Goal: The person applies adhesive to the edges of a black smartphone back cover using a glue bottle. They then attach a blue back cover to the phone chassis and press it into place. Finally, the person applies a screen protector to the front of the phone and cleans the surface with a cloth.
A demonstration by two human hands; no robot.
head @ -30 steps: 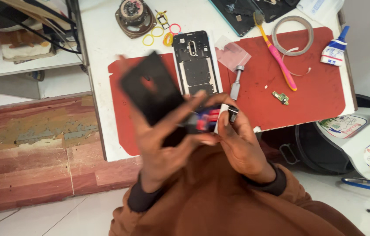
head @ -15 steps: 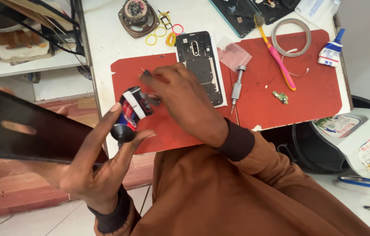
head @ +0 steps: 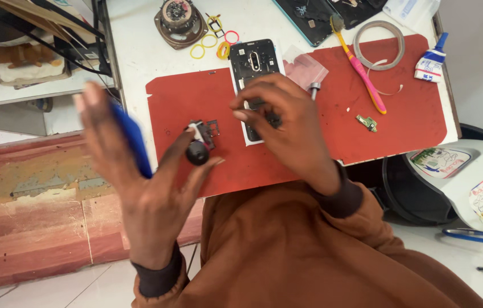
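Observation:
My left hand (head: 139, 182) is raised over the table's left edge. It grips a blue phone back cover (head: 133, 140), seen edge-on, and pinches a small black-capped object with a white part (head: 199, 149) between thumb and finger. My right hand (head: 290, 122) rests with bent fingers on the lower half of an opened black phone (head: 253, 60). This phone lies face down on the red work mat (head: 401, 134). Nothing shows between the right fingers.
On the mat lie a pink and yellow toothbrush (head: 362, 71), a tape ring (head: 379, 44), a small green circuit board (head: 370, 121) and a screwdriver tip (head: 313, 87). Yellow rubber rings (head: 203, 47), a round metal part (head: 176, 20) and another dark phone (head: 315, 17) sit behind. A shelf with cables stands left.
My left hand has turned the back cover edge-on and kept the small black object. My right hand let go of that object and moved right onto the opened phone.

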